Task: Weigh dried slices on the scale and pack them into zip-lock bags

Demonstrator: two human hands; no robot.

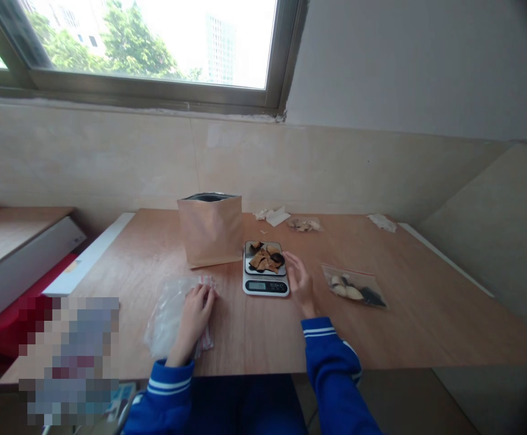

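Observation:
My left hand (195, 317) rests on a crumpled clear plastic bag (168, 317), fingers curled over its edge beside a red-and-white striped strip (207, 338). My right hand (300, 284) hovers open at the right side of a digital kitchen scale (264, 285), with its fingertips close to the platform. Brown and dark dried pieces (266, 258) lie heaped on the scale's platform. Behind it stands a kraft paper bag (210, 232) with a silvery lining at its mouth. To the right lies a clear zip bag (354, 287) holding pale and dark pieces.
The hands work on a light wooden tabletop (408, 314). Scraps of white paper (272, 215) and a small pile of pale pieces (304, 224) lie along the back, against a beige wall. Another wooden surface (9, 232) stands at the left, above red cloth.

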